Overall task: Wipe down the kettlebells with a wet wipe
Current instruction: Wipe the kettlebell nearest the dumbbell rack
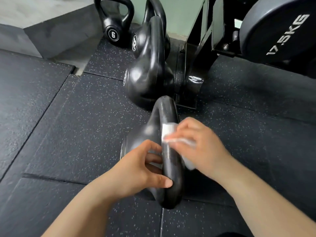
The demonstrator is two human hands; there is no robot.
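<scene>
A black kettlebell (168,120) stands on the floor right below me, its handle pointing up at the camera. My left hand (140,170) grips the near part of that handle, thumb pressed against it. My right hand (200,147) holds a white wet wipe (168,132) pressed against the right side of the handle. Behind it stands a second black kettlebell (148,69), then one marked 12 (153,12), and a small one marked 6 (113,23) at the back.
Black speckled rubber floor tiles (68,134) cover the ground. A black rack frame (195,53) stands to the right of the kettlebells, with a 17.5 kg dumbbell (280,29) at top right. A grey concrete step (51,35) lies at top left.
</scene>
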